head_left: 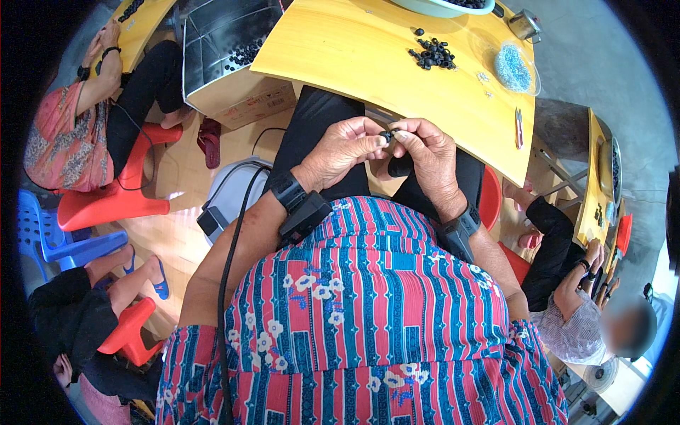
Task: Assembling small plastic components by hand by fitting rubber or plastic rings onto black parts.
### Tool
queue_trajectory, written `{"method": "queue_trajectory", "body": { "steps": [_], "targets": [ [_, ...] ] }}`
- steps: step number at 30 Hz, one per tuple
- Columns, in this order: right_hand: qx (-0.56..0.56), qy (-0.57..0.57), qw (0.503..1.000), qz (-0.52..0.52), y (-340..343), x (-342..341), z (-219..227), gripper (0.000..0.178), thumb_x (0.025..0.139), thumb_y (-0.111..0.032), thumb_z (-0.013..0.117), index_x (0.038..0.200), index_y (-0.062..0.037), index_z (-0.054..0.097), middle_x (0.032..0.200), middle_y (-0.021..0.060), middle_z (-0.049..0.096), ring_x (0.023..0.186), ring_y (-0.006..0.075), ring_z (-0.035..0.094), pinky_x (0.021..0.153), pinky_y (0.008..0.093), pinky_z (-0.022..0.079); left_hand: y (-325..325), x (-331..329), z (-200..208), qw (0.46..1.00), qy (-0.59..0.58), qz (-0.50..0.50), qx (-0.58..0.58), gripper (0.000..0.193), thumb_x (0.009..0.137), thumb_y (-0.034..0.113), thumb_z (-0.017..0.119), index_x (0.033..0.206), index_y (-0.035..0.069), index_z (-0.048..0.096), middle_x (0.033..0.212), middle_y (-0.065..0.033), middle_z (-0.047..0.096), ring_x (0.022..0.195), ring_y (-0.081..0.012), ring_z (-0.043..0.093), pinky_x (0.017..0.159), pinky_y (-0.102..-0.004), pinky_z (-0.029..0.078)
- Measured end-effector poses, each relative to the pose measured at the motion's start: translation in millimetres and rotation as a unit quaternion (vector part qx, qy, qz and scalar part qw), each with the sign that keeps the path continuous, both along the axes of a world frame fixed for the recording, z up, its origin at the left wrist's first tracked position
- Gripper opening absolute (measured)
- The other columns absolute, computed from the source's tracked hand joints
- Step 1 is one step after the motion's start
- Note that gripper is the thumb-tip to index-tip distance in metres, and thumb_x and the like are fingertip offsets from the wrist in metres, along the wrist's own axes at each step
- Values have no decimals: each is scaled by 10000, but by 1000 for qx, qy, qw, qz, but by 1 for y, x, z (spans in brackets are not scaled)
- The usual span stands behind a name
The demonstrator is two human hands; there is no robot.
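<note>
Just off the near edge of the table (340, 49), over the person's lap, the left hand (341, 150) and right hand (431, 157) meet, thumbs and fingertips pinching one small black part (386, 135) between them. On the table, beyond the hands, lies a loose pile (433, 54) of similar black pieces. Farther back on the table sits a pale bowl (440, 10); at its right side are a metal mug (523, 25), blue bits (511, 67) in a clear dish, and red-handled snips (519, 129). A carton (248, 110) holding more black pieces stands left of the table.
</note>
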State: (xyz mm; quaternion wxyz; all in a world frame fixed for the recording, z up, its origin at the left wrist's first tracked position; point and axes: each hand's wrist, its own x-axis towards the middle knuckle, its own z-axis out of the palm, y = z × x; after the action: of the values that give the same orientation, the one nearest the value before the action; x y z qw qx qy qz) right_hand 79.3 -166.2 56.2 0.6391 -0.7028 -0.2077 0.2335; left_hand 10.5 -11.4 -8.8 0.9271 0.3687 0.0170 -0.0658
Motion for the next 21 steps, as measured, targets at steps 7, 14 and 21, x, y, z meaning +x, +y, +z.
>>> {"method": "queue_trajectory", "body": {
  "steps": [7,14,21],
  "targets": [
    [-35,-43,998,-2,-1,1,0,105,853,5,573,932,14,642,733,24,606,638,68,561,592,202,467,1,0,1,1000,4,1,-2,126,888,146,608,946,40,573,870,-29,593,818,-116,560,772,-250,479],
    [-72,-121,990,16,-3,4,4,100,841,-13,585,920,-1,645,702,36,601,605,76,570,559,215,464,1,-1,4,999,-8,-1,32,130,884,150,616,945,44,573,879,-24,596,824,-109,590,774,-245,494],
    [-111,-87,990,20,-2,6,9,101,842,-29,581,911,-6,651,676,30,609,579,71,564,522,214,454,1,-2,4,998,-9,3,62,140,878,143,622,956,37,577,876,-24,596,826,-106,598,776,-241,496]
  ]
}}
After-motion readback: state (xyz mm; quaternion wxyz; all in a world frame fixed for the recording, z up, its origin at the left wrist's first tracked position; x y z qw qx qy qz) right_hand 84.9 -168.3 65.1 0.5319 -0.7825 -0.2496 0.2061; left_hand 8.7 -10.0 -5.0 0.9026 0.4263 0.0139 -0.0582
